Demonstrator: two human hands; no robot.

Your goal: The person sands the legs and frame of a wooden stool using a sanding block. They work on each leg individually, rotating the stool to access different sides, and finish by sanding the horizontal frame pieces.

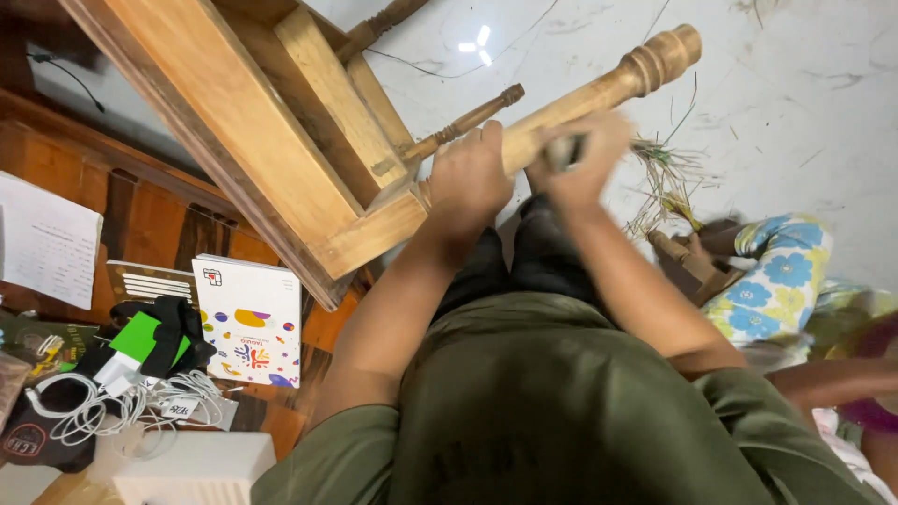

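Note:
A wooden table (243,122) lies tipped on its side over the white marble floor. Its turned leg (617,84) points up and to the right. My left hand (468,178) grips the leg near where it meets the table frame. My right hand (580,164) is blurred, closed on a small dark tool (564,150) that rests against the leg. A thinner turned spindle (463,123) runs just behind my left hand. I am in a green shirt and dark trousers.
A wooden surface (150,215) at the left holds a white patterned booklet (251,320), papers (42,241), white cables (131,402) and a green-and-black object (150,341). Dry straw (669,178) lies on the floor. Another person in blue-flowered clothing (781,281) sits at the right.

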